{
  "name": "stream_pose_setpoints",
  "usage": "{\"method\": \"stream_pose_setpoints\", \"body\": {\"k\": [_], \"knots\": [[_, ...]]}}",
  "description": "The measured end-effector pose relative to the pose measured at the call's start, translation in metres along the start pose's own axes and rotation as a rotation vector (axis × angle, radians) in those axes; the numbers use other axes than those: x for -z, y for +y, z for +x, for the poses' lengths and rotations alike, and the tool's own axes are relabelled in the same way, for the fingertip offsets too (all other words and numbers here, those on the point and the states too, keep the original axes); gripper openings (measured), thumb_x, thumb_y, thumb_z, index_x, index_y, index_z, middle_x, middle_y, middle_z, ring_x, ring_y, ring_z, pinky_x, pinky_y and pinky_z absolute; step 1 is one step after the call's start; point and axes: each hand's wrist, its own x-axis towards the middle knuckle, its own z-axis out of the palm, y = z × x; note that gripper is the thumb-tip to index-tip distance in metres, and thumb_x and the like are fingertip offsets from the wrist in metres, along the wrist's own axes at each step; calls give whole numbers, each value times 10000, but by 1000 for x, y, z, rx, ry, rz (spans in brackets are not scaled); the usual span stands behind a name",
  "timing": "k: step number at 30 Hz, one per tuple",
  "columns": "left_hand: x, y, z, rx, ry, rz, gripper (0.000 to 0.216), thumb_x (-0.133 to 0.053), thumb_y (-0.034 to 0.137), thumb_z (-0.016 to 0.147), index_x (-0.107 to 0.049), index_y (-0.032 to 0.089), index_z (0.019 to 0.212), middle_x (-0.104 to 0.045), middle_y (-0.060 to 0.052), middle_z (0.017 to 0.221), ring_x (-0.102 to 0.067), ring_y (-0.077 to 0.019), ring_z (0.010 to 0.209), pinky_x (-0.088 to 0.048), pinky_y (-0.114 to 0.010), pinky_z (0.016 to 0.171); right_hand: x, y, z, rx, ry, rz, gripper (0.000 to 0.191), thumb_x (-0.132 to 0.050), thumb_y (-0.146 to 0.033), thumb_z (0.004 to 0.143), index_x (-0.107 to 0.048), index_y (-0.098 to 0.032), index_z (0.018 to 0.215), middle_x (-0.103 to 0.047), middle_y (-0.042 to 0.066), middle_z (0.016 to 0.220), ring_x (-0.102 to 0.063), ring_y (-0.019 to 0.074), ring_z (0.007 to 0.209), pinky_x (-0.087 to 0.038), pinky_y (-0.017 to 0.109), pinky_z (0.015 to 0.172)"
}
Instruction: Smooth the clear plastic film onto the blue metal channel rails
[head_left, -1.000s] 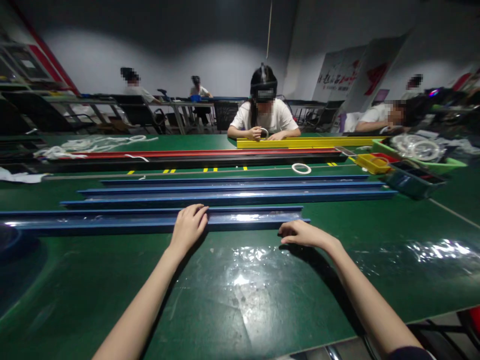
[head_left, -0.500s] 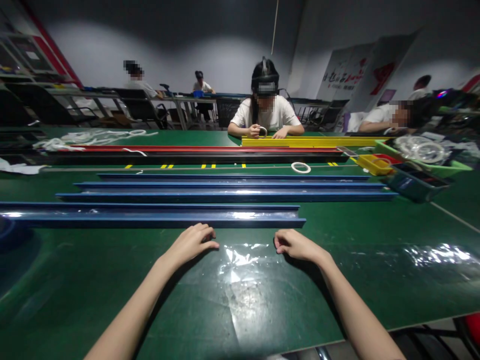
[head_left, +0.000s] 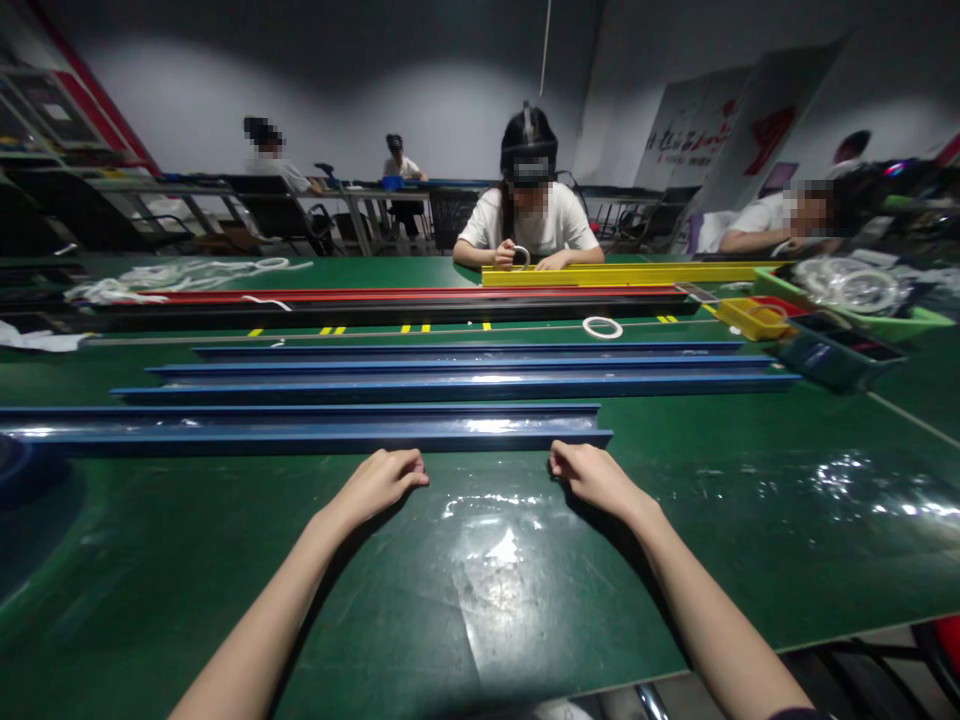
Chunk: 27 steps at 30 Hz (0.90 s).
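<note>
L hand [head_left: 382, 480] sits knuckles-up on the green table [head_left: 525, 600], fingers loosely curled, holding nothing. The nearest blue rail [head_left: 300, 428] lies crosswise just beyond its fingertips, very close; can't tell if they touch. The rail runs far out past the L hand's side and ends just past the R hand [head_left: 592, 475]. R hand is the same: loose curl, empty, knuckles right at the rail's near edge by its end.

Vs 1 s ago: L hand was up on the rail, now it's off and down on the table. Vs 0.5 s ago: both hands are closer to the rail, and the gap has shrunk.

Beyond the hands lie three more blue rails [head_left: 450, 375], then a red rail [head_left: 375, 295] and a yellow rail [head_left: 622, 274]. A white tape ring [head_left: 602, 327] lies beyond the R hand.

Writing: red characters on the wall banner [head_left: 686, 130], far R, too blurred to read.
</note>
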Motion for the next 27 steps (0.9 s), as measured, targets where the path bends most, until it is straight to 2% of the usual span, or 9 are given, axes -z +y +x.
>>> {"method": "stream_pose_setpoints", "body": {"k": [6, 10, 13, 16, 18, 22, 25, 27], "knots": [[-5, -4, 1, 8, 11, 13, 315, -380, 452, 850, -597, 229, 797, -651, -9, 793, -557, -177, 735, -359, -253, 670, 1, -1, 0, 3, -29, -77, 139, -436, -115, 789, -536, -197, 840, -645, 26, 811, -577, 133, 741, -303, 214, 616], [2, 0, 0, 6, 55, -47, 360, -326, 471, 874, -580, 227, 798, -644, 3, 772, -579, -164, 735, -373, -242, 670, 5, 0, 0, -26, 56, -38, 139, -414, -238, 865, -549, -204, 870, -648, 22, 829, -576, 139, 741, -321, 224, 624], [14, 2, -4, -19, 177, -76, 374, -337, 488, 868, -595, 223, 810, -660, -2, 827, -592, -162, 792, -386, -235, 707, 9, 2, 0, -7, 193, -33, 199, -394, -331, 893, -540, -203, 850, -636, 26, 832, -555, 149, 753, -333, 248, 665], [27, 2, -10, -13, 304, -41, 405, -356, 531, 851, -623, 228, 832, -672, -10, 879, -589, -170, 818, -392, -241, 728, 14, 4, 0, 32, 364, -100, 226, -355, -314, 908, -532, -194, 836, -615, 52, 842, -519, 172, 803, -321, 292, 740], [36, -1, -13, 22, 361, 11, 425, -366, 563, 835, -634, 233, 834, -675, -10, 865, -583, -175, 787, -390, -250, 718, 16, 6, -1, 5, 494, -162, 236, -333, -288, 909, -537, -194, 837, -597, 62, 825, -489, 189, 814, -306, 324, 776], [46, -15, -17, 72, 408, 96, 460, -377, 614, 806, -634, 232, 806, -667, -15, 818, -566, -181, 745, -377, -268, 696, 18, 14, -3, -104, 774, -227, 224, -357, -269, 889, -563, -201, 832, -567, 69, 813, -449, 214, 846, -274, 388, 856], [48, -27, -18, 51, 417, 109, 457, -375, 601, 815, -620, 218, 783, -642, -20, 781, -549, -167, 722, -371, -264, 679, 14, 20, -3, -179, 959, -264, 216, -405, -304, 867, -596, -209, 833, -539, 94, 951, -417, 252, 966, -264, 432, 879], [51, -32, -18, 28, 457, 138, 446, -362, 575, 832, -614, 211, 777, -617, -19, 754, -533, -160, 709, -367, -267, 680, 11, 23, -1, -219, 1032, -282, 222, -427, -331, 856, -617, -217, 835, -503, 102, 1018, -401, 263, 992, -284, 433, 860]]}}
